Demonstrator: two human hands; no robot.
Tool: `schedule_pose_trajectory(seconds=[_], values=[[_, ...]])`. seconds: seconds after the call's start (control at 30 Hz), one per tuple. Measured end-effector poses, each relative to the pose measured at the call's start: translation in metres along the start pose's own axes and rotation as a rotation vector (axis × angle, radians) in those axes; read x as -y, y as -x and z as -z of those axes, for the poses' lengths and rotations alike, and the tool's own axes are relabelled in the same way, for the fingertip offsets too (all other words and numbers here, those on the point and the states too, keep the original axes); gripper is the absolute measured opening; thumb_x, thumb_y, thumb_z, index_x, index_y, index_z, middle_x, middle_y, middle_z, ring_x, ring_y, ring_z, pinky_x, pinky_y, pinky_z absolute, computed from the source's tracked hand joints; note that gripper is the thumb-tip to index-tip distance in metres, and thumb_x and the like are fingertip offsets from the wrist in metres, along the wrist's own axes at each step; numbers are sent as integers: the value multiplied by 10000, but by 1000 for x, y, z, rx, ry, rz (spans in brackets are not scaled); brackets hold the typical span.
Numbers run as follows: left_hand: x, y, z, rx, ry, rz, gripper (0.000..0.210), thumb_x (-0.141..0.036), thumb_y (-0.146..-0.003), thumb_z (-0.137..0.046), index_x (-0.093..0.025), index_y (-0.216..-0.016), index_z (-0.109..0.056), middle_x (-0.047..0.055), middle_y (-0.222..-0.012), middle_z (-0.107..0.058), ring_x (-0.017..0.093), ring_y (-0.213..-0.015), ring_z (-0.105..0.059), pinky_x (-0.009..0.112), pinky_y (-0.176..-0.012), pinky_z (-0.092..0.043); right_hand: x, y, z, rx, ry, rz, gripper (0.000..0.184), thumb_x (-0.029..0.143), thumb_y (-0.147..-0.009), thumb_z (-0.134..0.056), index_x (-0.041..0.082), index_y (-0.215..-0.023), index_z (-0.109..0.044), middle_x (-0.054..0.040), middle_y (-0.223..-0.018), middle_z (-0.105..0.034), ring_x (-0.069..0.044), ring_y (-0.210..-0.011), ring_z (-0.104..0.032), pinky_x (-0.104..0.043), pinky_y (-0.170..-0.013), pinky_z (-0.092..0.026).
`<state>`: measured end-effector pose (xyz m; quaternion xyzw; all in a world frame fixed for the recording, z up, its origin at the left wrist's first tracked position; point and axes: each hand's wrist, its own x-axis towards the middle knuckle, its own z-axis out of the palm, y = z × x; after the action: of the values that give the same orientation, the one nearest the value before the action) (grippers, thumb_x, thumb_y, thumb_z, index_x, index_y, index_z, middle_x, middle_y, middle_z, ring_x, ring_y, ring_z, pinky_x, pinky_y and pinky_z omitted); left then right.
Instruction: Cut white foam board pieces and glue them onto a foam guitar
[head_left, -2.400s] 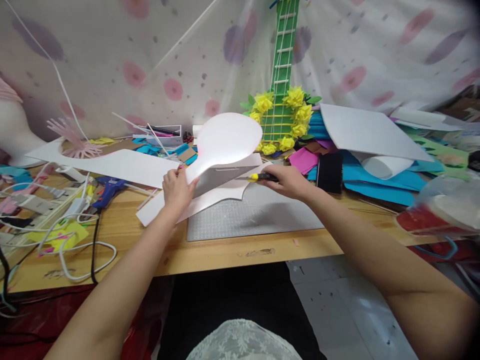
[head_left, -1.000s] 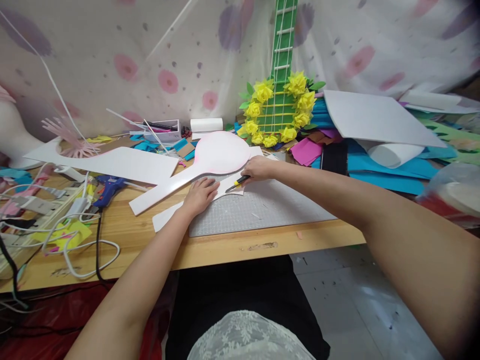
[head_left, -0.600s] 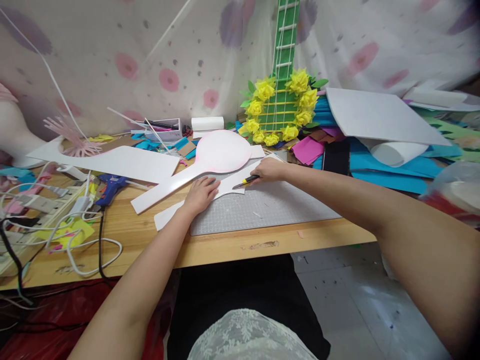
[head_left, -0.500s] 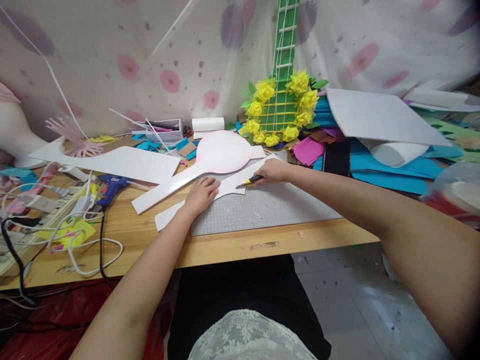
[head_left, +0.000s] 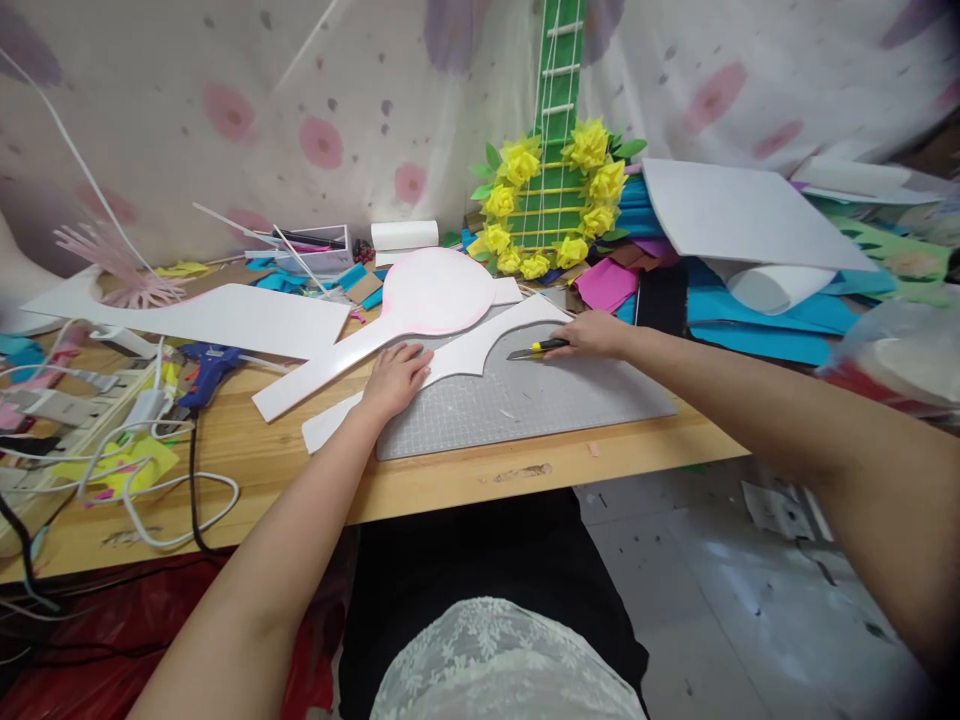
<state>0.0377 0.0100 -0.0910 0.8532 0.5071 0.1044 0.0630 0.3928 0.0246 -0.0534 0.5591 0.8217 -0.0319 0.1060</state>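
At the far left of the wooden table (head_left: 262, 470), a power strip (head_left: 105, 415) sits among tangled white cables, with a pink fringed tassel (head_left: 135, 275) behind it. A wide foam board offcut (head_left: 247, 315) with a curved notch stretches beside the tassel, and a blue hot glue gun (head_left: 210, 370) lies in front of it. Farther back is a pen tray (head_left: 322, 263). A white paddle-shaped foam cutout (head_left: 435, 290) lies with its handle pointing to the near left and its rounded, pink-edged head away from the person. Just in front, the left hand (head_left: 397, 380) lies flat, fingers spread, pressing on a curved white foam strip (head_left: 457, 357) and grasping nothing. The strip lies partly over a gray cutting mat (head_left: 450, 415). In its curved recess, a yellow-and-black utility knife (head_left: 544, 347) points left over the mat; whether the blade touches it is unclear. Behind stands a green paper guitar (head_left: 551, 152) ringed with yellow flowers. The right hand (head_left: 592, 335) is closed around the knife's handle. Blue sheets (head_left: 757, 335) and a plastic bag (head_left: 892, 370) lie farther right.
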Motion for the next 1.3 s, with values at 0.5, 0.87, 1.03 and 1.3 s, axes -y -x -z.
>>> schedule_pose_trajectory(seconds=[0.5, 0.87, 1.03, 1.3], values=[[0, 1, -1, -7, 0, -13, 401, -385, -900, -327, -303, -1249, -508, 14, -1354, -453, 232, -1281, -315, 437, -1046, -240, 98, -44, 48, -137, 248, 447, 369, 473, -879, -404, 192, -998, -610, -89, -961, -643, -190, -772, -578, -268, -590, -264], [-5, 2, 1, -11, 15, -8, 408, -377, -902, -323, -284, -1252, -511, 19, -1355, -453, 245, -1280, -317, 445, -1043, -241, 107, -66, 62, -58, 348, 551, 321, 445, -886, -415, 224, -1014, -609, -64, -978, -647, -177, -845, -576, -273, -614, -263], [-5, 2, 1, -8, -1, -4, 409, -381, -901, -324, -292, -1257, -505, 15, -1358, -451, 242, -1284, -314, 446, -1045, -240, 115, -74, 66, -44, 404, 543, 331, 455, -892, -391, 239, -1030, -602, -57, -982, -646, -174, -865, -578, -262, -606, -276], [-4, 2, 0, -12, -19, -2, 410, -385, -906, -305, -303, -1257, -501, 6, -1363, -447, 234, -1290, -312, 446, -1054, -227, 128, -71, 85, -87, 528, 583, 335, 443, -903, -381, 228, -1052, -590, -66, -963, -641, -191, -909, -569, -281, -660, -291]])
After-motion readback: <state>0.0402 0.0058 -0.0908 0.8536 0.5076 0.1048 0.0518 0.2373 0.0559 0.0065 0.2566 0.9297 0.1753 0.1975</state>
